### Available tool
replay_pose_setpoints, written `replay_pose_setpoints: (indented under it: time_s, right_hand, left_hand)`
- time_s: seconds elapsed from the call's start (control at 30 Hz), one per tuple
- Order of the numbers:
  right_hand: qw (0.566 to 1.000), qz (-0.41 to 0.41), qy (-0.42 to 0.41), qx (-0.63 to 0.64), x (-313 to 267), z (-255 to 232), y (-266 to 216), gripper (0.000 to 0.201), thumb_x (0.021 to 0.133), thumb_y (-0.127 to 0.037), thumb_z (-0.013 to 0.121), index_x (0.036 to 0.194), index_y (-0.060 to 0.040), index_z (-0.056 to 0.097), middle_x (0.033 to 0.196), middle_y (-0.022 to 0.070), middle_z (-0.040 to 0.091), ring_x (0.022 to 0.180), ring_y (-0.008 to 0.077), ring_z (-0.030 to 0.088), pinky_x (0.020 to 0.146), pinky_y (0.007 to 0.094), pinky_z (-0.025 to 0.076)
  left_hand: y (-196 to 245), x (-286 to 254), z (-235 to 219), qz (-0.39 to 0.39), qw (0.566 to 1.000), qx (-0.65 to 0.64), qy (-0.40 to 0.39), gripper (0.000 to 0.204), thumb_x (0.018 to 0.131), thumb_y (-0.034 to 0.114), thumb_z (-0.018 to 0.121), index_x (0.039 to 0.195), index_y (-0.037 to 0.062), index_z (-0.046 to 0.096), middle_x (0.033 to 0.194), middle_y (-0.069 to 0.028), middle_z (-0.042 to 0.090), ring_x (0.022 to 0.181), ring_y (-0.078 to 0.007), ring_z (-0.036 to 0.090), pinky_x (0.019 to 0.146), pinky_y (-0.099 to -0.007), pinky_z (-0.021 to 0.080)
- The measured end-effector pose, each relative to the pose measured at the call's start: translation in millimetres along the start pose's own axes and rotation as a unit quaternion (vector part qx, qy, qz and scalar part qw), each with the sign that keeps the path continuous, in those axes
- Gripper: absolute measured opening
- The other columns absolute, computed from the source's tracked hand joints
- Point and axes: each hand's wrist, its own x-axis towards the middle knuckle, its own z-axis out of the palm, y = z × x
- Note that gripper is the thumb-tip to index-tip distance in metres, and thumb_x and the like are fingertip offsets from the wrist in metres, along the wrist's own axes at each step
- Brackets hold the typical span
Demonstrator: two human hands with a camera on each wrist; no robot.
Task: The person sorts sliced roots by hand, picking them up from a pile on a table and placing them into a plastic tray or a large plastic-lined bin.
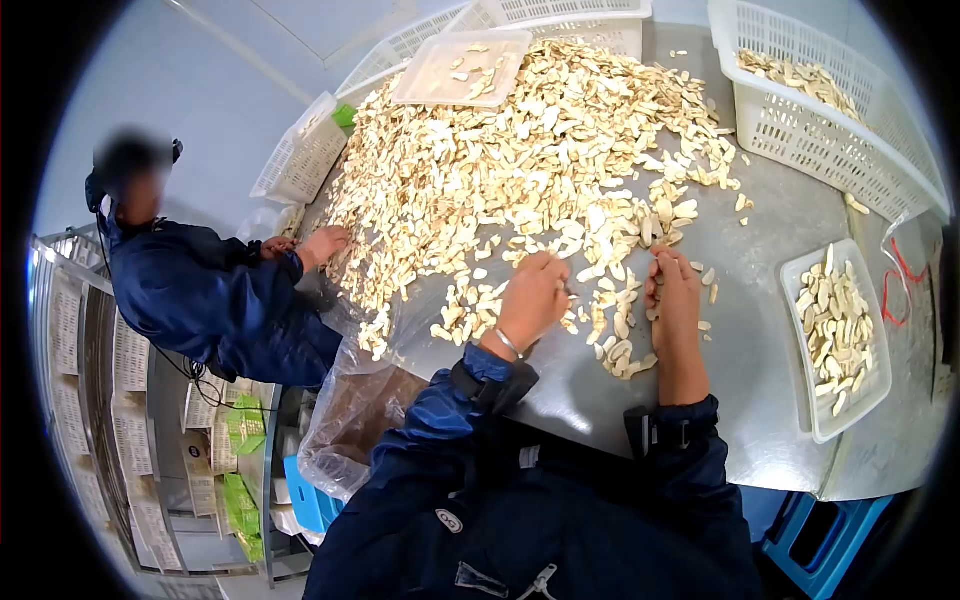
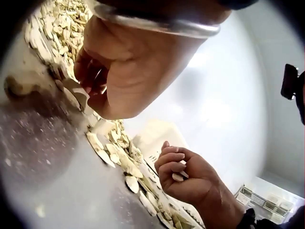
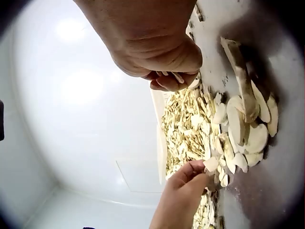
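Note:
A large heap of pale, flat dried slices [image 1: 500, 150] with browned edges covers the middle of the metal table [image 1: 740, 300]. At its near edge my left hand [image 1: 535, 300] pinches a pale slice [image 3: 210, 164] between thumb and fingertips. My right hand [image 1: 677, 300] is a short way to the right, its fingers curled around a few slices [image 3: 177, 77], which are partly hidden inside the palm. Between the two hands lies a loose group of slices [image 1: 622, 355]. In the left wrist view the right hand [image 2: 186, 179] shows a slice edge at its fingers.
A white tray of slices [image 1: 790, 335] stands at the right. White perforated baskets [image 1: 810, 120] line the far side, and a shallow tray [image 1: 425, 85] sits on the heap. Another person [image 1: 220, 290] works at the left. A plastic-lined box [image 1: 350, 410] stands beside the near left edge.

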Motion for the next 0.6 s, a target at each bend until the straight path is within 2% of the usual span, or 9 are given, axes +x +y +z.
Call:
replay_pose_setpoints:
  time_s: [0.07, 0.2, 0.3, 0.4, 0.5, 0.6]
  right_hand:
    - [1.000, -0.008, 0.003, 0.020, -0.3, 0.6, 0.6, 0.016, 0.101, -0.017, 0.055, 0.106, -0.0047, 0.064, 0.075, -0.0032, 0.053, 0.055, 0.0044, 0.047, 0.047, 0.0213, 0.036]
    - [1.000, -0.010, 0.008, 0.018, 0.6, -0.6, -2.5, 0.016, 0.101, -0.017, 0.055, 0.106, -0.0045, 0.064, 0.075, -0.0036, 0.053, 0.055, 0.0042, 0.046, 0.047, 0.0212, 0.035]
    - [1.000, -0.008, 0.012, 0.015, 0.8, -1.6, -2.1, 0.016, 0.100, -0.017, 0.055, 0.106, -0.0048, 0.064, 0.075, -0.0039, 0.053, 0.055, 0.0041, 0.046, 0.047, 0.0213, 0.035]
    - [1.000, -0.006, 0.005, 0.012, -0.2, 0.2, -2.0, 0.016, 0.100, -0.018, 0.055, 0.107, -0.0053, 0.064, 0.075, -0.0042, 0.053, 0.055, 0.0040, 0.046, 0.047, 0.0211, 0.035]
    - [1.000, -0.003, 0.003, 0.006, -1.5, 0.6, -2.6, 0.016, 0.100, -0.018, 0.055, 0.107, -0.0061, 0.064, 0.075, -0.0044, 0.053, 0.056, 0.0038, 0.047, 0.048, 0.0207, 0.035]
    - [1.000, -0.001, 0.002, 0.003, -2.5, 2.6, -3.0, 0.015, 0.100, -0.018, 0.056, 0.106, -0.0068, 0.064, 0.075, -0.0048, 0.053, 0.057, 0.0036, 0.047, 0.048, 0.0205, 0.035]
  left_hand:
    - [19.2, 12.7, 2.4, 0.039, 0.998, -0.031, 0.029, 0.012, 0.081, 0.007, 0.064, 0.092, 0.0058, 0.064, 0.089, -0.0132, 0.064, 0.085, -0.0371, 0.060, 0.077, -0.0442, 0.050]
    - [21.2, 23.1, 10.7, 0.050, 0.999, -0.002, -0.013, 0.015, 0.080, 0.007, 0.065, 0.096, 0.0058, 0.064, 0.086, -0.0134, 0.063, 0.084, -0.0366, 0.061, 0.075, -0.0439, 0.050]
    - [14.6, 19.4, 10.0, 0.026, 0.999, 0.016, -0.044, 0.019, 0.080, 0.008, 0.066, 0.099, 0.0060, 0.064, 0.084, -0.0116, 0.063, 0.083, -0.0348, 0.062, 0.071, -0.0436, 0.050]
    - [13.3, 11.2, 2.1, -0.019, 0.997, -0.029, -0.065, 0.019, 0.077, 0.007, 0.067, 0.096, 0.0059, 0.064, 0.085, -0.0137, 0.063, 0.085, -0.0361, 0.062, 0.073, -0.0467, 0.051]
    - [10.4, 4.8, -6.1, -0.031, 0.995, -0.031, -0.087, 0.019, 0.078, 0.007, 0.066, 0.097, 0.0070, 0.064, 0.084, -0.0130, 0.061, 0.086, -0.0349, 0.062, 0.072, -0.0459, 0.051]
    - [4.5, -3.3, -6.6, 0.000, 0.997, 0.019, -0.075, 0.026, 0.079, 0.009, 0.067, 0.105, 0.0072, 0.068, 0.079, -0.0091, 0.062, 0.080, -0.0313, 0.063, 0.068, -0.0422, 0.052]
